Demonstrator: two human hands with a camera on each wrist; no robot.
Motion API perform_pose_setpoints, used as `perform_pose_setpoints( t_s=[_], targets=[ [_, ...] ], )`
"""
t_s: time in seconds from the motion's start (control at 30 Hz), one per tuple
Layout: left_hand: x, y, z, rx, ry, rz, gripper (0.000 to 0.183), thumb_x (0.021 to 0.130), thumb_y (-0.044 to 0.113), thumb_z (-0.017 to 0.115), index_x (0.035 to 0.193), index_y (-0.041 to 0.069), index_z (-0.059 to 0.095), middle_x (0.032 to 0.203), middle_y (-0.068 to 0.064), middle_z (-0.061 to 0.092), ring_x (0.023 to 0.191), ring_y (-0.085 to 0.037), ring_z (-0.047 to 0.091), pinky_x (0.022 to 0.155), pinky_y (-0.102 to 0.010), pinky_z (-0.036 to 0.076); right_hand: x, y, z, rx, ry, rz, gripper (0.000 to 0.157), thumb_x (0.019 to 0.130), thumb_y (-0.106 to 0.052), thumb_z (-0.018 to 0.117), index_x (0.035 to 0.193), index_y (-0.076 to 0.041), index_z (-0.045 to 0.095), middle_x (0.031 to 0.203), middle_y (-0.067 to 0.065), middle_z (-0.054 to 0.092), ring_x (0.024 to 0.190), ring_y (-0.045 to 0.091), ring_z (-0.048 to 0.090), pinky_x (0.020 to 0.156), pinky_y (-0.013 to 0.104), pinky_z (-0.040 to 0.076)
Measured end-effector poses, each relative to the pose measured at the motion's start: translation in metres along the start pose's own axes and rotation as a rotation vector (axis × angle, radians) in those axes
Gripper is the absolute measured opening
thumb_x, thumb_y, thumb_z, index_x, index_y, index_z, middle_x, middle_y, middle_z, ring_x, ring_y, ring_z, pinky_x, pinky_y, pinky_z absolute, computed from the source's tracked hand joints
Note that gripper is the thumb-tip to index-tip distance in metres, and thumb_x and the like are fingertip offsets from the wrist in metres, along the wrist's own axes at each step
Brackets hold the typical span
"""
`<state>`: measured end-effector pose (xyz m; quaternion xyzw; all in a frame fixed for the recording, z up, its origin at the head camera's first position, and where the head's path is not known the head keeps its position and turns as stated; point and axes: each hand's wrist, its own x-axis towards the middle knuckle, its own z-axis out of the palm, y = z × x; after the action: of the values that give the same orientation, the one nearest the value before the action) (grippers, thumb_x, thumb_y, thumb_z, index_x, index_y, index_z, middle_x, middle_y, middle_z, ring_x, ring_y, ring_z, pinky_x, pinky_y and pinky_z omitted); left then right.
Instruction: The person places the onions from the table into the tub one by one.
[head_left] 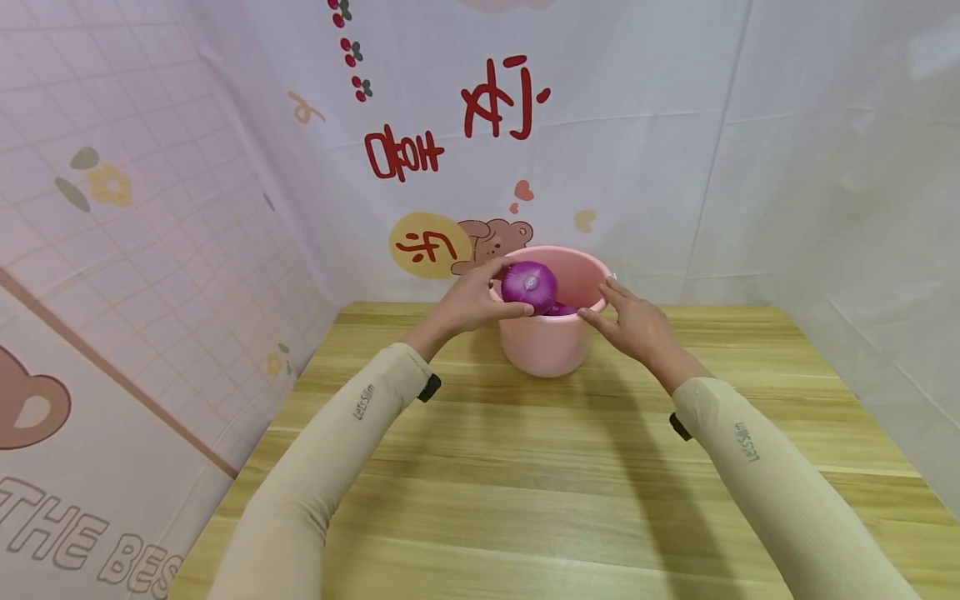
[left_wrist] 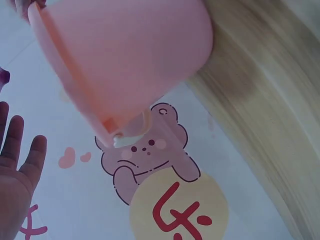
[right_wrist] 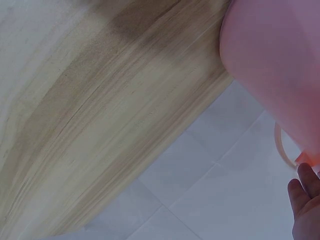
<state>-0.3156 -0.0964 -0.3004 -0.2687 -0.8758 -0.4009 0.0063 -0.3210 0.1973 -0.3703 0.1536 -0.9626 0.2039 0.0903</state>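
A pink bucket (head_left: 546, 348) stands upright toward the back of the table. My left hand (head_left: 480, 298) holds a purple onion (head_left: 529, 287) at the left part of the bucket's mouth, thumb in front and fingers behind. Under it, more purple onion (head_left: 561, 309) shows inside, mostly hidden by the front wall. With my right hand (head_left: 639, 327) I grip the bucket's right rim, the thumb at the front edge. In the left wrist view, the left hand's fingers (left_wrist: 31, 162) show beside the rim, and only a sliver of the onion (left_wrist: 4, 76) appears.
The bucket stands on a wood-grain table (head_left: 480, 500). Close behind rises a white printed cloth (head_left: 637, 167) with red characters and a bear; similar cloth hangs at both sides. A pale bucket handle (right_wrist: 281, 147) hangs behind the bucket.
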Motion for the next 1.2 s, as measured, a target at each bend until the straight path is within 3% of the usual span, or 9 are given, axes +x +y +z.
perform_pose_setpoints(
  t_s=[0.17,0.37,0.6,0.83,1.03,1.2],
  targets=[
    [0.017,0.004,0.001,-0.033,0.017,-0.044,0.081,0.081,0.044,0.08,0.148,0.02,0.043,0.136,-0.004,0.056,0.12,-0.018,0.054,0.097,-0.039,0.047,0.0,0.0,0.0,0.002,-0.004,0.003,0.085,0.097,-0.065,0.043,0.15,0.001,0.037,0.159,0.02,0.026,0.138,0.046,0.035,0.106,0.061,0.034],
    [0.037,0.005,0.005,-0.099,0.044,-0.063,0.08,0.082,0.037,0.081,0.148,0.012,0.043,0.128,-0.007,0.058,0.117,-0.02,0.056,0.1,-0.039,0.046,0.001,0.002,0.0,-0.003,-0.01,0.009,0.086,0.097,-0.066,0.042,0.151,0.0,0.036,0.16,0.02,0.025,0.138,0.047,0.034,0.106,0.062,0.034],
    [0.052,0.002,0.011,-0.129,0.055,-0.124,0.082,0.082,0.038,0.081,0.149,0.012,0.041,0.133,-0.008,0.055,0.118,-0.022,0.056,0.1,-0.039,0.047,0.002,0.002,-0.001,-0.009,-0.021,0.009,0.087,0.097,-0.067,0.04,0.151,0.0,0.035,0.159,0.02,0.024,0.138,0.048,0.034,0.106,0.062,0.033],
    [0.062,-0.001,0.021,-0.08,0.069,-0.18,0.083,0.082,0.04,0.081,0.149,0.014,0.038,0.138,-0.01,0.053,0.121,-0.026,0.055,0.099,-0.042,0.049,0.002,0.002,-0.001,-0.011,-0.021,0.007,0.086,0.097,-0.067,0.039,0.151,0.0,0.036,0.159,0.02,0.025,0.138,0.047,0.034,0.106,0.062,0.034],
    [0.07,-0.004,0.029,0.027,0.071,-0.186,0.084,0.083,0.044,0.079,0.15,0.012,0.04,0.141,-0.01,0.053,0.124,-0.027,0.054,0.101,-0.045,0.046,0.002,0.003,0.001,0.002,-0.007,-0.004,0.086,0.097,-0.066,0.04,0.151,0.001,0.036,0.159,0.021,0.025,0.137,0.047,0.035,0.106,0.062,0.034],
    [0.071,-0.005,0.033,0.053,0.05,-0.189,0.085,0.087,0.045,0.075,0.154,0.013,0.034,0.145,-0.01,0.05,0.129,-0.028,0.05,0.105,-0.044,0.043,0.002,0.004,0.002,0.002,0.0,-0.008,0.085,0.098,-0.066,0.04,0.151,0.001,0.036,0.159,0.021,0.025,0.136,0.048,0.035,0.106,0.062,0.034]
  ],
)
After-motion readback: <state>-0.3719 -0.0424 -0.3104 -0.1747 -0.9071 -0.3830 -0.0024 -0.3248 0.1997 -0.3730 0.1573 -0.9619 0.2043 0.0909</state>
